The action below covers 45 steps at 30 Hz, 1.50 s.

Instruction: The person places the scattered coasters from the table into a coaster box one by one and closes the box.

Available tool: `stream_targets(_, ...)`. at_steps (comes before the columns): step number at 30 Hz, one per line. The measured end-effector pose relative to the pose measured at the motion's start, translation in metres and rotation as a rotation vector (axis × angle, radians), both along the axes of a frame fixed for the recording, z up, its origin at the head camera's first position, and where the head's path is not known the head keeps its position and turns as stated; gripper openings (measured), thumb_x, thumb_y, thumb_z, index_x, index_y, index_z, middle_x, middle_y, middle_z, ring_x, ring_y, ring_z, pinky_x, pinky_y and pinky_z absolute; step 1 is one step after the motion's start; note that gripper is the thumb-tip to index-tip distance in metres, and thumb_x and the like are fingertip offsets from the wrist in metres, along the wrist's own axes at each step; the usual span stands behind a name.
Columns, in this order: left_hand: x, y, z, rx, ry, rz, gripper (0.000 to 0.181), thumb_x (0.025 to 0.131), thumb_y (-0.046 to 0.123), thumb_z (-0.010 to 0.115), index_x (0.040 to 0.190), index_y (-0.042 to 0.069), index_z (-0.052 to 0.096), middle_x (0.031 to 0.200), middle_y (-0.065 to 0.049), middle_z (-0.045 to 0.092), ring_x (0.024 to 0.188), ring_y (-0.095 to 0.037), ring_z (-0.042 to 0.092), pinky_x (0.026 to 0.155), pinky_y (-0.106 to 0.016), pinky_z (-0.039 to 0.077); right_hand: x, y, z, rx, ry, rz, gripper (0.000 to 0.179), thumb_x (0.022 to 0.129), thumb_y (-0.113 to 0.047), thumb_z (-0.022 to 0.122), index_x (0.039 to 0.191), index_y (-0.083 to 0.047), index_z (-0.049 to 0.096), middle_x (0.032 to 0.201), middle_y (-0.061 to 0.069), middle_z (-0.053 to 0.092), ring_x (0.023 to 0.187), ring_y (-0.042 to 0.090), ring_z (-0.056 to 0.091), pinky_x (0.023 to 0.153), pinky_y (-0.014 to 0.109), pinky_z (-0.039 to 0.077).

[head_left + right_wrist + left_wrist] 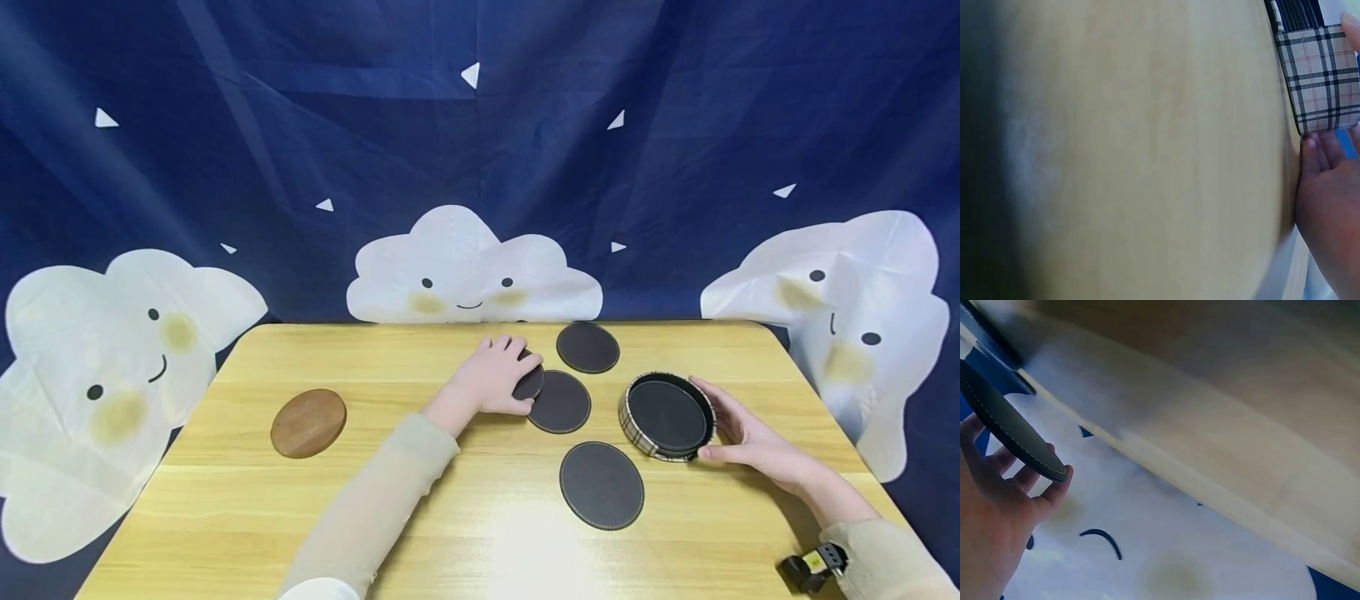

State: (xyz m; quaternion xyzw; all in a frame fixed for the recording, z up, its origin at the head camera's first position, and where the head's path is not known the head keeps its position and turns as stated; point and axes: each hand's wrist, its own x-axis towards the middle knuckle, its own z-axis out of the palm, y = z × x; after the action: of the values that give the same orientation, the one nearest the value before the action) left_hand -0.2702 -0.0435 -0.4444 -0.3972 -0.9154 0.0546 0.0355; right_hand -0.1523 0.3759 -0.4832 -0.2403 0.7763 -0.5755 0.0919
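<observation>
My left hand (497, 375) grips a round black coaster (529, 379) by its edge. In the left wrist view this coaster (1016, 425) tilts above the tabletop, its rim stitched in a light thread, with the fingers curled beneath it. My right hand (757, 446) holds the side of a round plaid coaster holder (636, 433) at the right of the table, thumb at the near side and fingers at the far side. Dark coasters (667, 415) lie inside it. The right wrist view shows the holder's checked wall (1319, 81) close up, with an opening in it.
Three more black coasters lie flat on the wooden table: one at the back (588, 347), one in the middle (559, 402) partly under the left hand's coaster, one nearer the front (602, 485). A brown wooden disc (308, 423) lies at the left. A blue cloud-print curtain (480, 150) hangs behind.
</observation>
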Motion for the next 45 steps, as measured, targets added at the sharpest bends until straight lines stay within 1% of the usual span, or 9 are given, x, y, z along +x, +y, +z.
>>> stream_targets(4, 0.003, 0.011, 0.004, -0.007, 0.025, -0.026, 0.065, 0.089, 0.062, 0.064, 0.144, 0.029, 0.056, 0.142, -0.006, 0.052, 0.129, -0.027, 0.049, 0.101, -0.047, 0.043, 0.000, 0.001, -0.001, 0.000, -0.006, 0.000, 0.099, 0.089, 0.018, 0.064, 0.169, 0.000, 0.009, 0.160, -0.028, 0.037, 0.142, -0.019, 0.038, 0.109, 0.000, 0.028)
stream_targets(7, 0.004, 0.019, 0.007, -0.008, 0.043, -0.052, 0.067, 0.089, 0.064, 0.063, 0.147, 0.029, 0.055, 0.142, -0.005, 0.052, 0.129, -0.027, 0.049, 0.102, -0.046, 0.044, 0.000, 0.001, -0.001, -0.008, -0.015, 0.000, 0.099, 0.089, 0.018, 0.064, 0.169, -0.001, 0.009, 0.160, -0.027, 0.037, 0.141, -0.018, 0.040, 0.109, 0.001, 0.028)
stream_targets(16, 0.013, 0.043, 0.020, 0.001, 0.050, -0.114, 0.073, 0.089, 0.063, 0.063, 0.153, 0.030, 0.051, 0.149, -0.005, 0.050, 0.133, -0.027, 0.048, 0.104, -0.047, 0.042, 0.000, 0.001, -0.001, -0.017, -0.017, -0.002, 0.099, 0.088, 0.017, 0.064, 0.169, -0.001, 0.009, 0.160, -0.027, 0.037, 0.141, -0.018, 0.039, 0.109, 0.001, 0.028)
stream_targets(22, 0.018, 0.060, 0.026, -0.013, 0.088, -0.147, 0.074, 0.089, 0.065, 0.062, 0.154, 0.032, 0.050, 0.150, -0.004, 0.049, 0.138, -0.027, 0.047, 0.104, -0.047, 0.044, 0.000, 0.000, 0.000, -0.012, -0.019, -0.003, 0.099, 0.089, 0.017, 0.065, 0.169, -0.002, 0.010, 0.161, -0.028, 0.035, 0.142, -0.018, 0.038, 0.109, 0.000, 0.028)
stream_targets(27, 0.023, 0.075, 0.030, -0.027, 0.111, -0.175, 0.075, 0.088, 0.067, 0.061, 0.154, 0.033, 0.049, 0.151, -0.004, 0.048, 0.140, -0.027, 0.044, 0.109, -0.049, 0.043, 0.000, 0.000, 0.000, -0.019, -0.021, 0.000, 0.099, 0.089, 0.017, 0.065, 0.169, -0.001, 0.010, 0.163, -0.029, 0.032, 0.143, -0.019, 0.037, 0.109, 0.000, 0.027)
stream_targets(31, 0.027, 0.087, 0.032, -0.039, 0.129, -0.198, 0.075, 0.088, 0.069, 0.060, 0.153, 0.034, 0.050, 0.150, -0.003, 0.049, 0.139, -0.026, 0.044, 0.113, -0.050, 0.041, 0.000, 0.001, -0.001, -0.019, -0.020, 0.002, 0.099, 0.089, 0.017, 0.065, 0.169, -0.001, 0.009, 0.163, -0.029, 0.030, 0.143, -0.020, 0.036, 0.109, 0.000, 0.028)
stream_targets(35, 0.031, 0.098, 0.032, -0.056, 0.144, -0.214, 0.075, 0.086, 0.071, 0.059, 0.152, 0.036, 0.049, 0.149, -0.001, 0.049, 0.136, -0.024, 0.045, 0.107, -0.045, 0.042, 0.001, 0.001, -0.003, -0.020, -0.018, -0.002, 0.098, 0.089, 0.017, 0.064, 0.169, -0.001, 0.009, 0.163, -0.029, 0.032, 0.142, -0.018, 0.039, 0.109, 0.001, 0.028)
stream_targets(39, 0.035, 0.111, 0.032, -0.080, 0.153, -0.219, 0.078, 0.087, 0.073, 0.057, 0.156, 0.039, 0.045, 0.150, 0.001, 0.047, 0.136, -0.021, 0.044, 0.103, -0.041, 0.041, 0.001, 0.002, -0.003, -0.014, -0.017, -0.013, 0.098, 0.089, 0.016, 0.064, 0.169, -0.002, 0.010, 0.161, -0.028, 0.035, 0.139, -0.016, 0.043, 0.108, 0.001, 0.029)
stream_targets(45, 0.039, 0.129, 0.030, -0.096, 0.148, -0.235, 0.079, 0.087, 0.075, 0.056, 0.157, 0.039, 0.043, 0.151, 0.003, 0.047, 0.137, -0.019, 0.044, 0.104, -0.039, 0.040, 0.000, 0.001, -0.002, -0.013, -0.033, -0.011, 0.099, 0.090, 0.015, 0.064, 0.170, -0.004, 0.010, 0.161, -0.030, 0.033, 0.142, -0.019, 0.037, 0.108, 0.000, 0.028)
